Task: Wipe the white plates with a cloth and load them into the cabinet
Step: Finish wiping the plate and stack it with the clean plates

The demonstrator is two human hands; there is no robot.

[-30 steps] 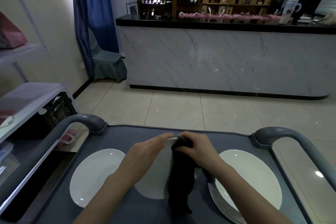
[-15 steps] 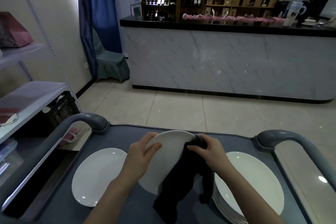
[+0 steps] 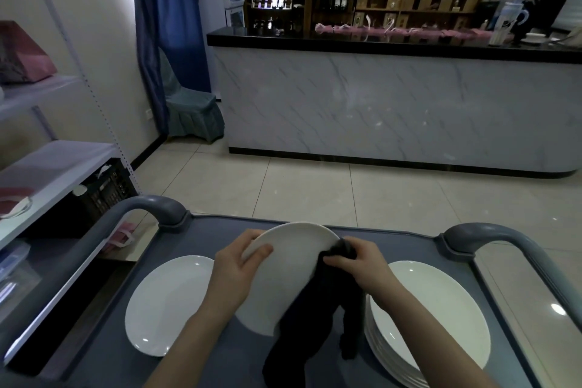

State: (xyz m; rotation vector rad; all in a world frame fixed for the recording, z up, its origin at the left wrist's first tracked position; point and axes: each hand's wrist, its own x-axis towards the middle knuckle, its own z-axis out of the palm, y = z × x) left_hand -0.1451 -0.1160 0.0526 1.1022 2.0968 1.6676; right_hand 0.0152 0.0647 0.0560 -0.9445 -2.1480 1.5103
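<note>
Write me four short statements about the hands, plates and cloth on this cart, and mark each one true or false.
1. The left hand grips the tilted plate by its rim. True.
2. The right hand holds a white cloth. False: the cloth is dark.
3. A stack of plates sits on the cart at the right. True.
4. The single plate at the left stands on edge. False: it lies flat on the cart.
</note>
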